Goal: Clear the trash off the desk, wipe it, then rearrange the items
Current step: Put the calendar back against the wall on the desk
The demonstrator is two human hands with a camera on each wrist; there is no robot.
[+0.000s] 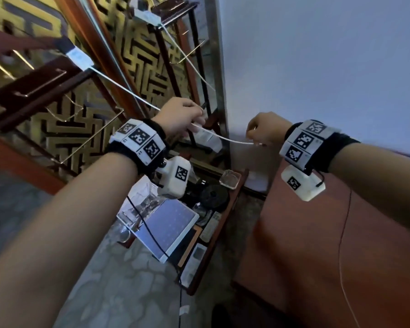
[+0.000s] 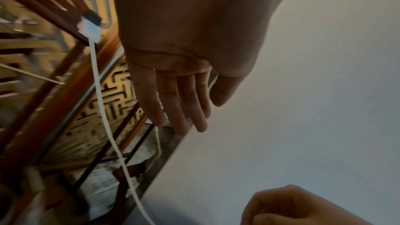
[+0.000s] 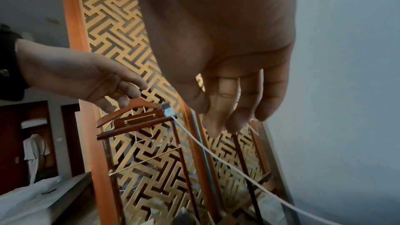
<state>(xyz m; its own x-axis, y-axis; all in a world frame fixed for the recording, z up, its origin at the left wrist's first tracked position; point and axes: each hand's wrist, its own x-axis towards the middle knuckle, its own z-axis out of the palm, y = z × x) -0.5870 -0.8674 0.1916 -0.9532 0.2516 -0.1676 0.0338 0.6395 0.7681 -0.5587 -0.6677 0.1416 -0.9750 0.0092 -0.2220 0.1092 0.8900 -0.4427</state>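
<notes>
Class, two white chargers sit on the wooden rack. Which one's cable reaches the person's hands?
The lower-left charger: its cable runs through the left hand to the right hand. The upper charger's cable drops away, untouched.

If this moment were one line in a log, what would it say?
left hand: holds white cable | right hand: pinches same cable | cable runs up to white adapter on wooden rack | desk tidying: paused

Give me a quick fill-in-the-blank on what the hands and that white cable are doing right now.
1. Both hands hold one white ____ stretched between them.
2. The cable runs up to a white ____ on the wooden rack.
3. The right hand is the one nearer the plain ____.
4. The left hand is in front of the gold ____.

Missing: cable; adapter; wall; lattice
</notes>
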